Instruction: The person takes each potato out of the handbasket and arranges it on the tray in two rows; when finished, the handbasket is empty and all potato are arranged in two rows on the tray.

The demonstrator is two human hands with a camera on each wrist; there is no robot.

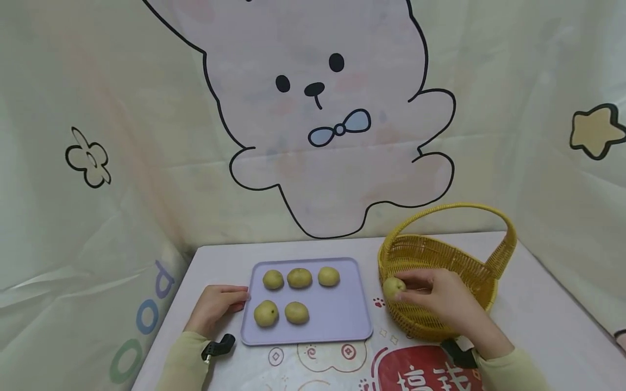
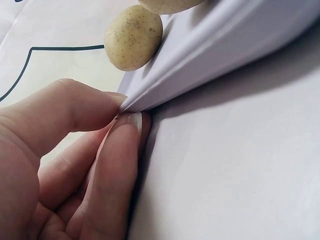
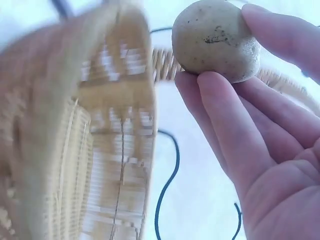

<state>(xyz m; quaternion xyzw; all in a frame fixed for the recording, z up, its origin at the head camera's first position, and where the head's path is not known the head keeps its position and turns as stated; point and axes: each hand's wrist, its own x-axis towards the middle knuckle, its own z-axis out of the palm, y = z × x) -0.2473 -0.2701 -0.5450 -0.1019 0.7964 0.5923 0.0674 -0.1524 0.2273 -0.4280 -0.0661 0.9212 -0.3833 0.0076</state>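
Between the thumb and fingers of my right hand (image 1: 442, 298) is a small potato (image 3: 215, 42), held over the left part of the yellow wicker basket (image 1: 425, 247). Dark specks mark its skin in the right wrist view. My left hand (image 1: 217, 307) pinches the left rim of the lilac tray (image 1: 337, 317), thumb on one side and fingers on the other. On that tray lie several potatoes (image 1: 300, 278), a row of three at the back and two in front, including a round potato (image 1: 266, 314) at the front left.
The basket's tall arched handle (image 1: 455, 206) rises above its opening. Tray and basket stand side by side on a white table (image 1: 220, 260) with printed drawings and a red patch (image 1: 415, 369) at the front. A curtain (image 1: 195, 206) with a cartoon bear hangs behind.
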